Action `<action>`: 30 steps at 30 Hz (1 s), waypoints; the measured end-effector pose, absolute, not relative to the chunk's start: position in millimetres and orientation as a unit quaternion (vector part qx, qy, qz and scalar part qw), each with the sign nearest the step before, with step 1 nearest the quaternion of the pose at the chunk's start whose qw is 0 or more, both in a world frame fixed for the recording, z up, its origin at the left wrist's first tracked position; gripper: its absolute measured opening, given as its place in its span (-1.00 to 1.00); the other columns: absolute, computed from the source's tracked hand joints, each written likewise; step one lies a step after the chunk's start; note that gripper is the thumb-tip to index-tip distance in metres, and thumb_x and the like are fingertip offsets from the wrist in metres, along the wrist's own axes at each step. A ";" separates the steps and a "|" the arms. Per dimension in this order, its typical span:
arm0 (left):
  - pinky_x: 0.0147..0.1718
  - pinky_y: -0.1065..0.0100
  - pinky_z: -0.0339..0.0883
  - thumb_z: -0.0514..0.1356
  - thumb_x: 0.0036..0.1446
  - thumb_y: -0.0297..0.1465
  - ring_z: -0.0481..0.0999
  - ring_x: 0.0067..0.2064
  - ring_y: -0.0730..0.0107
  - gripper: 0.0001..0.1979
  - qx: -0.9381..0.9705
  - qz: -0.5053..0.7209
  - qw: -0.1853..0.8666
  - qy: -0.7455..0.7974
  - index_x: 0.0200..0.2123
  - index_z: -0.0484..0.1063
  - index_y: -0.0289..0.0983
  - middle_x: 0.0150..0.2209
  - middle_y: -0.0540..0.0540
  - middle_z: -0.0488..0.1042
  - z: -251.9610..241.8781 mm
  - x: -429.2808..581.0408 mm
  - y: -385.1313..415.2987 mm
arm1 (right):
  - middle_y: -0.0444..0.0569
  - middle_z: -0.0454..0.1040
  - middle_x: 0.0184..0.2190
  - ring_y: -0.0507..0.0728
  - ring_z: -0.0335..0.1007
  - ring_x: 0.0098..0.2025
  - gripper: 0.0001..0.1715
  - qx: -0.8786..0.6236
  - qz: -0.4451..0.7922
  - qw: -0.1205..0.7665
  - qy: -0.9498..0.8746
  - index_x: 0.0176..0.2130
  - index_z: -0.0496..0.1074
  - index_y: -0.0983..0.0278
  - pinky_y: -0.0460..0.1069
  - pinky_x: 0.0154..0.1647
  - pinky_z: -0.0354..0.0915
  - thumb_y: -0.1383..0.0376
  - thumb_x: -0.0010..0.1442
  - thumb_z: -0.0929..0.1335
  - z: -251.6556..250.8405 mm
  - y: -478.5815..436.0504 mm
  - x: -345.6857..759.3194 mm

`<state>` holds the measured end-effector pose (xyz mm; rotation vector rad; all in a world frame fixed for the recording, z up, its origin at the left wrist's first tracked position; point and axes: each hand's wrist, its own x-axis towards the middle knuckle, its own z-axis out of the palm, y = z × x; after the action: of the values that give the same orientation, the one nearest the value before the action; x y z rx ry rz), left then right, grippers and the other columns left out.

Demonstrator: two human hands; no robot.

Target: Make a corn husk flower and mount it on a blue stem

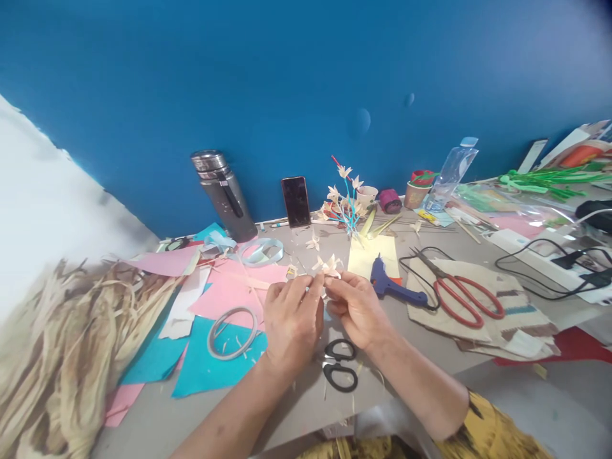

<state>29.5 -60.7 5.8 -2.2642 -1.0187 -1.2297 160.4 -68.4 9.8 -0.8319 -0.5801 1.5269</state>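
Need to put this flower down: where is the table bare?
Left hand and right hand pinch the flower. Bare table between black scissors, glue gun and woven mat; another patch below the teal paper. Crowded: pink papers, power strip.

Two arms show, both uncovered for most of their length. The left hand [291,319] and its forearm are bare right down to the near edge of the view. The right hand [358,312] and its forearm are bare as far as a sleeve [482,424] at the near right. It is mustard-yellow cloth with a darker brownish print, and its hem is loose and rumpled. A strip of the same yellow printed garment [344,449] shows along the near edge between the arms.
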 end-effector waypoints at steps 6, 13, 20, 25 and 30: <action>-0.33 0.30 0.31 0.07 0.23 -0.63 0.51 -0.31 0.34 -0.65 -0.803 -0.485 0.046 -0.342 0.00 0.49 -0.28 -0.32 -0.11 0.51 2.0 31.8 -62.3 | -0.26 0.13 -0.64 -0.09 -0.15 -0.58 -0.56 -0.400 0.616 0.617 -0.282 -0.55 0.42 0.32 -0.11 -0.60 -0.19 0.10 -0.19 0.60 8.6 -69.4 162.9; -0.33 0.27 0.33 0.06 0.22 -0.63 0.46 -0.34 0.32 -0.63 -0.825 -0.450 0.047 -0.337 0.05 0.45 -0.31 -0.36 -0.11 0.50 3.2 30.6 -65.8 | -0.21 0.23 -0.60 -0.03 -0.05 -0.56 -0.70 -0.498 0.482 0.614 -0.377 -0.50 0.45 0.29 -0.08 -0.55 -0.05 0.11 0.01 0.47 3.2 -70.8 163.3; -0.31 0.23 0.39 0.05 0.22 -0.61 0.51 -0.28 0.25 -0.63 -0.836 -0.430 0.055 -0.336 0.05 0.45 -0.35 -0.32 -0.18 0.54 0.3 30.5 -66.1 | -0.25 0.08 -0.63 -0.02 -0.09 -0.57 -0.72 -0.528 0.450 0.589 -0.413 -0.55 0.26 0.24 -0.08 -0.59 -0.10 0.17 0.07 0.36 5.2 -71.8 163.4; -0.19 0.25 0.46 0.08 0.23 -0.60 0.58 -0.18 0.27 -0.64 -0.821 -0.470 -0.015 -0.325 0.02 0.51 -0.25 -0.21 -0.17 0.61 2.2 30.1 -63.8 | -0.26 -0.02 -0.63 -0.03 -0.15 -0.56 -0.65 -0.504 0.497 0.597 -0.377 -0.57 0.11 0.21 -0.08 -0.59 -0.13 0.18 0.04 0.36 5.9 -69.2 161.1; -0.29 0.35 0.46 0.18 0.20 -0.52 0.59 -0.33 0.37 -0.79 -0.765 -0.506 -0.138 -0.373 -0.22 0.61 -0.21 -0.33 -0.06 0.63 13.4 28.0 -66.7 | -0.30 -0.03 -0.67 -0.06 -0.18 -0.62 -0.67 -0.464 0.570 0.589 -0.336 -0.59 0.12 0.20 -0.08 -0.62 -0.20 0.21 -0.03 0.37 9.5 -68.2 159.8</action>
<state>28.0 -66.7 13.4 -2.6406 -1.2885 -1.7462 159.8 -68.2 9.5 -1.0795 -0.7818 1.3281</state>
